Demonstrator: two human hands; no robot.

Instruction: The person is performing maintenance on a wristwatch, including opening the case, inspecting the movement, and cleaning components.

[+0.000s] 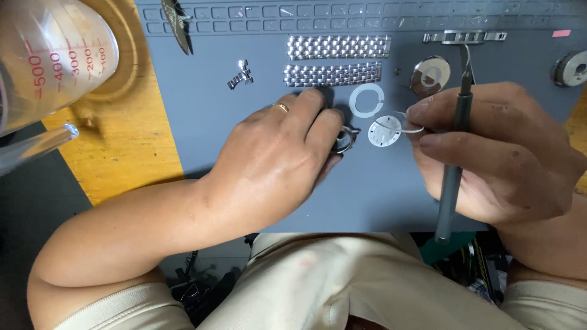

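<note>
Mostly hidden, the metal watch case [344, 139] sits under the left hand [275, 159], fingers closed over it. Right hand [495, 153] pinches a thin ring [411, 128] beside the white dial [384, 131] — grey tool [455, 159] tucked alongside — on a grey mat [202, 122] over a wooden bench [131, 153].

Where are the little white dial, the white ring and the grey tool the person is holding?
white dial [384, 131], head view, on its face.
white ring [356, 104], head view, on its left band.
grey tool [451, 183], head view, on its handle below the right hand [495, 159].
</note>
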